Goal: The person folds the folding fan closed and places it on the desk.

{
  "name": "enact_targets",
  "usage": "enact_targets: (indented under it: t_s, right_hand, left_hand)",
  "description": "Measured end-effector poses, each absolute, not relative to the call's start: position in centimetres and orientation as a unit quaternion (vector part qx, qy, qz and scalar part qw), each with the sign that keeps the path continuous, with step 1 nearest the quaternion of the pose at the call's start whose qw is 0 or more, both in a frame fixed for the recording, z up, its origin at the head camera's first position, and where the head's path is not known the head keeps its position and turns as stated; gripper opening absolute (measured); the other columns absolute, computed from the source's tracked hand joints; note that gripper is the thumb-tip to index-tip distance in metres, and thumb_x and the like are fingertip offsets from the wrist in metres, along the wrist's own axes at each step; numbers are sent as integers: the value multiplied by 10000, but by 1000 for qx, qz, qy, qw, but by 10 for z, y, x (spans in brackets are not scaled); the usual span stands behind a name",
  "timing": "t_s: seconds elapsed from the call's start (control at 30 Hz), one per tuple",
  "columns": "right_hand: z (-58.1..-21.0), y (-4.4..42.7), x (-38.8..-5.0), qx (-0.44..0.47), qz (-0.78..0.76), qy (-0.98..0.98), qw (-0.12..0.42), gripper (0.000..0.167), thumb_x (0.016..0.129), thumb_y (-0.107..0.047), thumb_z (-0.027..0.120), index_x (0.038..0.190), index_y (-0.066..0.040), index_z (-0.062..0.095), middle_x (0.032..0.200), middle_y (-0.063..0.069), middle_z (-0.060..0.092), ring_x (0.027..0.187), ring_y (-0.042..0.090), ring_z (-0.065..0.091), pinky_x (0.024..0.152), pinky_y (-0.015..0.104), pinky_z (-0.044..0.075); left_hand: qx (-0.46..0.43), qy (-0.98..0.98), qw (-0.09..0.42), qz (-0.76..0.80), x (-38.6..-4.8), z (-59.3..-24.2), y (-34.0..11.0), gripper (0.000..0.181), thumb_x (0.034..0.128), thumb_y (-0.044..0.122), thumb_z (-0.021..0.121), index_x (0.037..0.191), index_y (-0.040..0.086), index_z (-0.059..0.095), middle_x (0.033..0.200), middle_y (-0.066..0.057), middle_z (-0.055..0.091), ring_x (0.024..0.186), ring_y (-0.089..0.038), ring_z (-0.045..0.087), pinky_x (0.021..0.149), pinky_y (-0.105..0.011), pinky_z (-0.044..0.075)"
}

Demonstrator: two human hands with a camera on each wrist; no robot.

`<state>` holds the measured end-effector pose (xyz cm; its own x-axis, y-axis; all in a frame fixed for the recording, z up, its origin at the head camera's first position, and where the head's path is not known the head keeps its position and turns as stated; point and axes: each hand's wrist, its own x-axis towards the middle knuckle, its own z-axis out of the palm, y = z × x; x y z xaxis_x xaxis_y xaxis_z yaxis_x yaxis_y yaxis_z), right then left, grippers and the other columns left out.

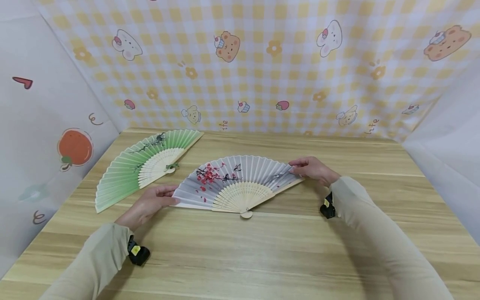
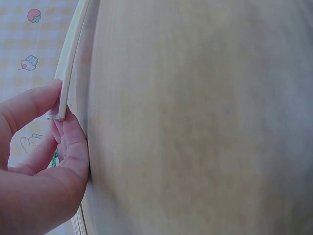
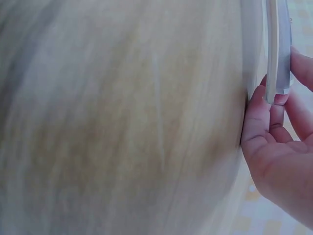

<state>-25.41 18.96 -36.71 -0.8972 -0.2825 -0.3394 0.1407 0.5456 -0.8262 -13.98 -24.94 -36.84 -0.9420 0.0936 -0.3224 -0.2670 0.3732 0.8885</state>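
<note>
A grey folding fan (image 1: 247,175) with red blossoms and pale pierced ribs is spread wide in the middle of the table. My left hand (image 1: 151,202) pinches its left outer end between thumb and fingers; the left wrist view shows the fan's edge (image 2: 63,93) in that grip. At the opposite end, my right hand (image 1: 313,170) pinches the right outer corner, and the fan's end (image 3: 279,58) appears between thumb and fingers in the right wrist view. The fan's rounded pivot end (image 1: 246,214) points toward me.
A green folding fan (image 1: 123,179) lies spread at the table's back left, just beyond my left hand. The wooden table (image 1: 240,258) meets a yellow-checked cloth (image 1: 255,83) at its back edge. White sheets (image 1: 30,125) hang at the sides.
</note>
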Motion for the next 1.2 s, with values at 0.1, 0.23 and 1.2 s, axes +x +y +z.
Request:
enact_targets:
  t_s: [0.1, 0.23, 1.2]
  right_hand:
    - [-366, 190, -253, -41, -478, 847, 229, 451, 842, -165, 602, 1248, -13, 476, 933, 11, 545, 754, 104, 467, 606, 186, 420]
    - [-365, 190, -252, -40, -501, 832, 237, 454, 854, -147, 587, 1265, -7, 454, 873, -23, 539, 670, 72, 449, 576, 170, 399]
    - [-369, 192, -240, -32, -566, 779, 268, 496, 874, -160, 564, 1312, -12, 385, 1234, 129, 467, 917, 88, 526, 800, 226, 468]
  left_hand:
    - [-56, 812, 164, 558, -140, -368, -249, 558, 807, 72, 622, 1272, -104, 369, 1238, -222, 466, 861, -23, 519, 743, -155, 448]
    - [-58, 810, 166, 560, -140, -367, -249, 551, 809, 64, 617, 1271, -106, 369, 1246, -224, 457, 866, -24, 516, 749, -155, 447]
    - [-61, 750, 181, 633, -139, -364, -247, 562, 826, -23, 563, 1306, -97, 281, 981, -51, 474, 794, -87, 530, 719, -226, 499]
